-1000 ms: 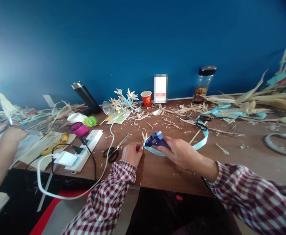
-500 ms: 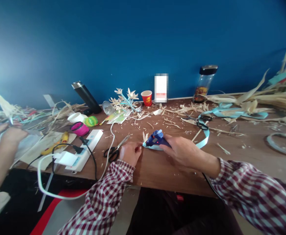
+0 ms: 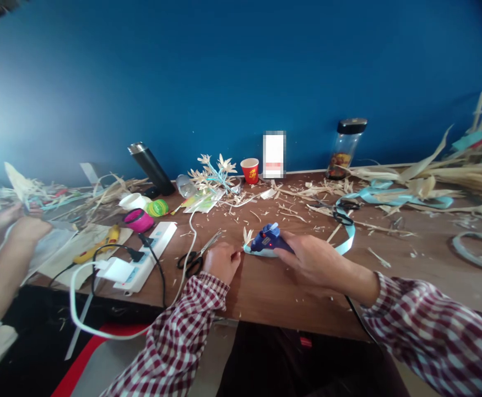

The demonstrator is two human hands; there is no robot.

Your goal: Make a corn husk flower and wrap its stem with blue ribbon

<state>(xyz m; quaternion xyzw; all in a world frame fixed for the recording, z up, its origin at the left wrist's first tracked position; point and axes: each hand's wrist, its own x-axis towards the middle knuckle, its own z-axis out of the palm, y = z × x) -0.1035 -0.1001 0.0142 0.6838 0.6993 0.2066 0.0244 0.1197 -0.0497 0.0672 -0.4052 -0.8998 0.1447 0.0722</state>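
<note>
Closest in, two checked red-and-white sleeves come over the near edge of the brown table [image 3: 274, 292]. The right hand [image 3: 315, 262] is wrapped around a small blue glue gun [image 3: 267, 240], whose nozzle points left at a light-blue ribbon [image 3: 346, 237] lying on the wood just under it. The left hand [image 3: 222, 262] is curled, fingertips pinched at the ribbon's left end beside a pale husk flower [image 3: 247, 236]; what exactly it pinches is too small to tell.

Just left of that hand lie black-handled scissors [image 3: 195, 258], then a white power strip [image 3: 141, 262] with black plugs and a trailing white cable [image 3: 100, 325]. At the far left another person's bare forearm [image 3: 1, 264] rests on the table.

Further back stand a pink tape roll [image 3: 138, 219], a leaning black flask [image 3: 152, 168], a red paper cup [image 3: 250, 170] with a yellow mark I can't read, and a dark-lidded glass jar [image 3: 344, 149]. Husk shavings litter everything up to the blue wall [image 3: 241, 71].
</note>
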